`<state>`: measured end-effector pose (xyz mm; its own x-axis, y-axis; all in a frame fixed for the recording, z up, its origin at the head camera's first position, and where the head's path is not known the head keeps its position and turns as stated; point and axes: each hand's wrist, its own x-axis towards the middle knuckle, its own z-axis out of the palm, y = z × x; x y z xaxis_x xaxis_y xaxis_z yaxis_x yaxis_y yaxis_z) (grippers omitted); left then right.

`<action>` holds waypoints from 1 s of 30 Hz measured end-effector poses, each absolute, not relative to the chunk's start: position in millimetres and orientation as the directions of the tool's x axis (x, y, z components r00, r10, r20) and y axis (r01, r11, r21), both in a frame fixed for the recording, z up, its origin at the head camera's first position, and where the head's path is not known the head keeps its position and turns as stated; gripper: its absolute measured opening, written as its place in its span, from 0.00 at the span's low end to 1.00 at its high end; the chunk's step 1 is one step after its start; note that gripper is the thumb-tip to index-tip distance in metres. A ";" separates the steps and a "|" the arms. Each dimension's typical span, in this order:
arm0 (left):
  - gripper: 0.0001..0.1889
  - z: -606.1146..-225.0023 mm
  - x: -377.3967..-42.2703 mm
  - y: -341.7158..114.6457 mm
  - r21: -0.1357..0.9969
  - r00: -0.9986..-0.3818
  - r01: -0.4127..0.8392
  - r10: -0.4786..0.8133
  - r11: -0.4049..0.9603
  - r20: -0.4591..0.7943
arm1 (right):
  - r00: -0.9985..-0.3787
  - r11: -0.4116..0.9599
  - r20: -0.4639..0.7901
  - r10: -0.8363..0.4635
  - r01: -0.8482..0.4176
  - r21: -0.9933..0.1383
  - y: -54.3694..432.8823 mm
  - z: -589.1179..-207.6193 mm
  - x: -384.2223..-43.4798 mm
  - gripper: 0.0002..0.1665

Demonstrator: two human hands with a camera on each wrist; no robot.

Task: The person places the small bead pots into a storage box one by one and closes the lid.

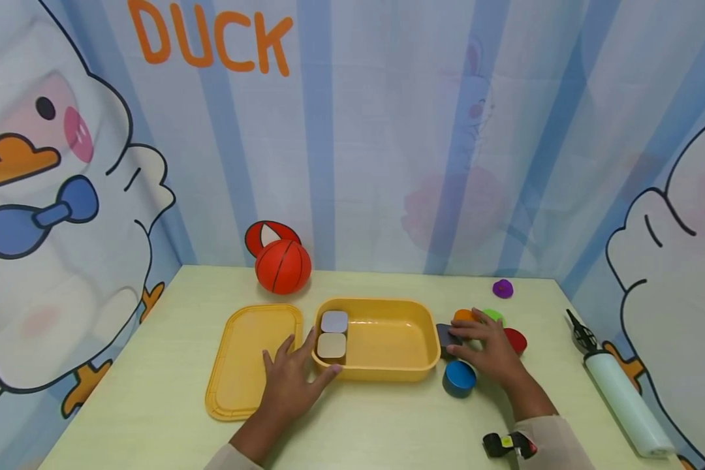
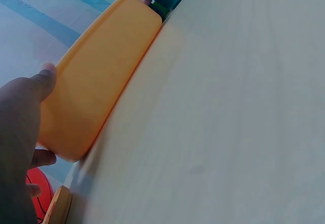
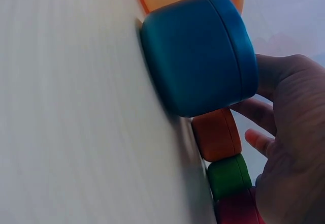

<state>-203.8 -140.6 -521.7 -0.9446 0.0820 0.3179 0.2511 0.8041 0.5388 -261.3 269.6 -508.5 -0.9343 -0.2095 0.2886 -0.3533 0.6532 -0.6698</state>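
Note:
A yellow plastic box stands in the middle of the table, with a lilac square tin and a beige square tin at its left end. My left hand touches its near left corner, fingers spread and thumb at the front rim. Just outside the box's right end, my right hand pinches a dark square tin. In front of that stands a blue round tin, which hides the dark one in the right wrist view. Orange, green and red tins stand beyond.
A yellow lid lies left of the box. Behind are a red ball and a red-white round object. At the right are a small purple object, a pale pump and a black item by the right sleeve.

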 end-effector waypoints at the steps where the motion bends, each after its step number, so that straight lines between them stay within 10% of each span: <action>1: 0.47 -521.7 -203.9 -140.7 0.539 -0.945 0.251 0.082 0.804 0.318 | -0.934 0.656 0.288 -0.210 -0.353 -0.667 269.2 -508.4 -261.1 0.21; 30: 0.47 -521.9 -203.0 -141.4 0.544 -0.946 0.249 0.079 0.801 0.316 | -0.928 0.683 0.334 -0.167 -0.353 -0.639 270.9 -507.8 -258.7 0.22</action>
<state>-203.0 -141.4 -521.9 -0.9455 0.0794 0.3157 0.2489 0.8013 0.5440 -258.7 270.9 -507.8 -0.9277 -0.1670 0.3340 -0.3532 0.6830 -0.6393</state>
